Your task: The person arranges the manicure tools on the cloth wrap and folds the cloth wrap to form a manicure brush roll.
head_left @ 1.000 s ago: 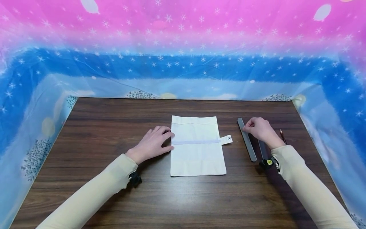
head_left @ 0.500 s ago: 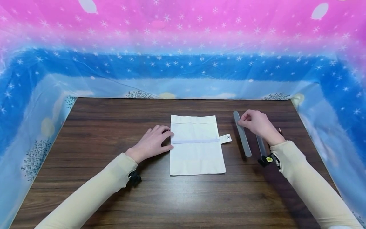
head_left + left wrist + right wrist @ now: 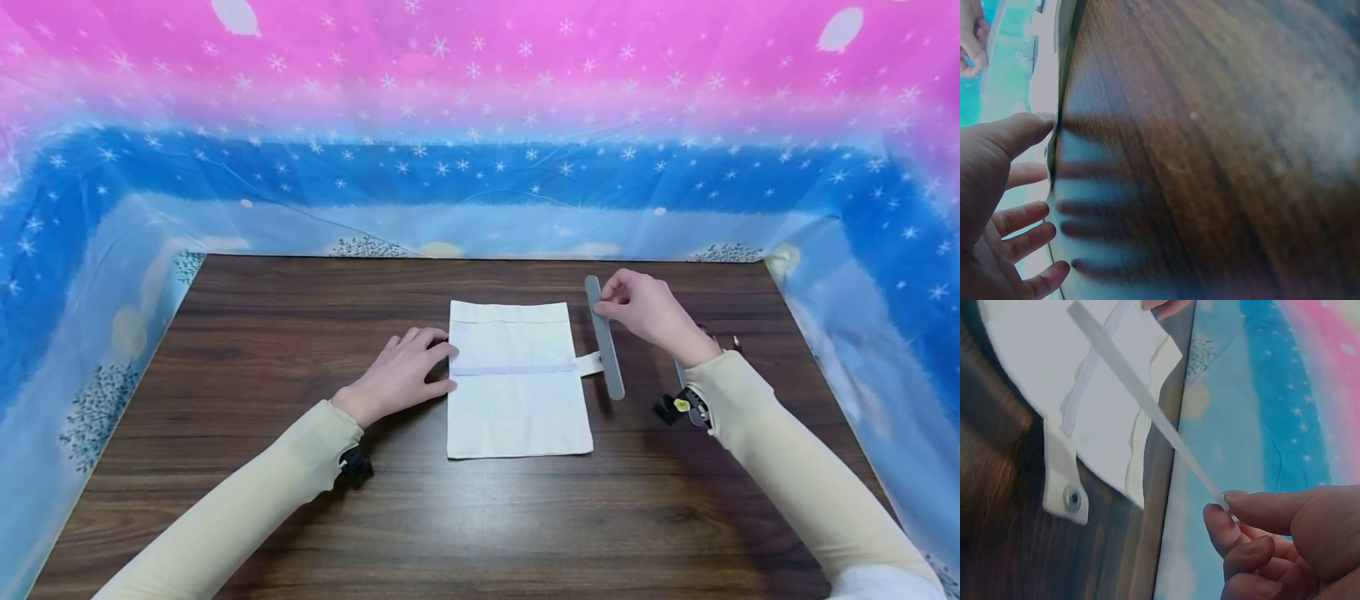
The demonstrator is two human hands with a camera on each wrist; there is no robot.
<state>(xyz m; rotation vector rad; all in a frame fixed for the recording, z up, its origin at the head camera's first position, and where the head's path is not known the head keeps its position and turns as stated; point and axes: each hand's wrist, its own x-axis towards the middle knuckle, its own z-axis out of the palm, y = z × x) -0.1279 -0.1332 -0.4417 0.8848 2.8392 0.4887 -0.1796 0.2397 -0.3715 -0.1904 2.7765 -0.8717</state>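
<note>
A white fabric pouch [image 3: 517, 417], spread flat on the table, has a pale lilac band across its middle and a snap strap [image 3: 1063, 475] on its right side. At its left edge lies my left hand [image 3: 397, 375], thumb and fingertips touching the cloth, fingers relaxed. My right hand [image 3: 645, 308] pinches a grey nail file [image 3: 606, 342] between thumb and forefinger, near its far end. The file is raised off the table, and in the head view it covers the strap's tip. From the right wrist view, the file [image 3: 1141, 394] slants over the pouch.
Partly hidden behind my right wrist lies another grey strip [image 3: 679, 373]. A small copper-coloured tip [image 3: 737, 343] shows to the right of that wrist. A patterned cloth [image 3: 480, 179] walls the brown wooden table [image 3: 300, 300] at the back and sides.
My right hand has lifted the nail file and carried it leftward and away from me, up to the pouch's strap. The left hand and the pouch stay put.
</note>
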